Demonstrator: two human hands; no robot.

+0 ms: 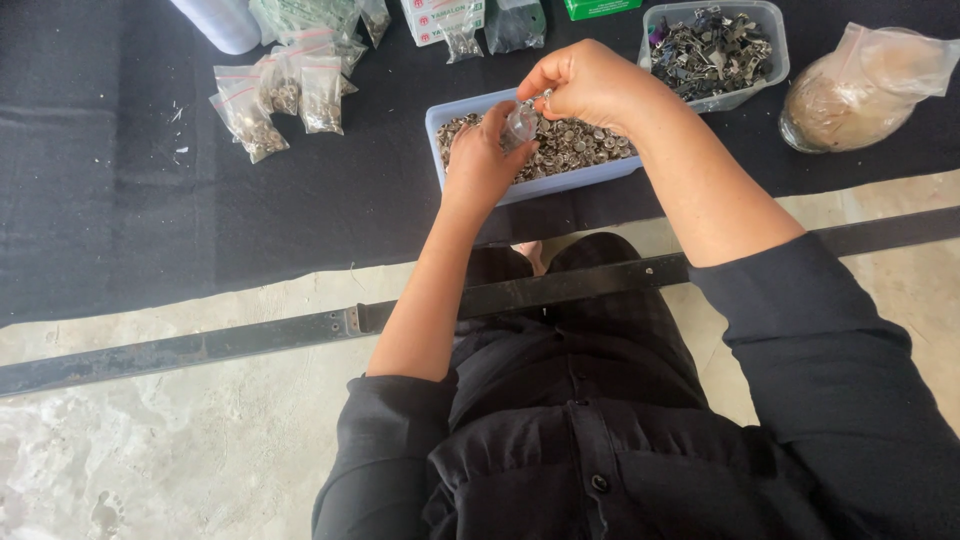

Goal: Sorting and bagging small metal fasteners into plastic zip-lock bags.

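Small clear bag (520, 124) sits over the blue tray (436, 125) of metal fasteners, left hand (478, 160) fingers closed around it, right hand (585, 82) fingers pinching fasteners above its mouth; keep the mouth steady.

Clear tub of dark metal clips (715, 45), filled small bags (285, 95), tan bagged lump (860, 85), green box (598, 8).

My left hand (480, 160) covers part of the pale blue plastic tray (520, 185). Small clear bag (520, 125) contents: can't tell. Green box (598, 8) and white plastic roll (220, 22) are cut by top edge. Clear tub's (715, 45) dark metal bits too small to identify.
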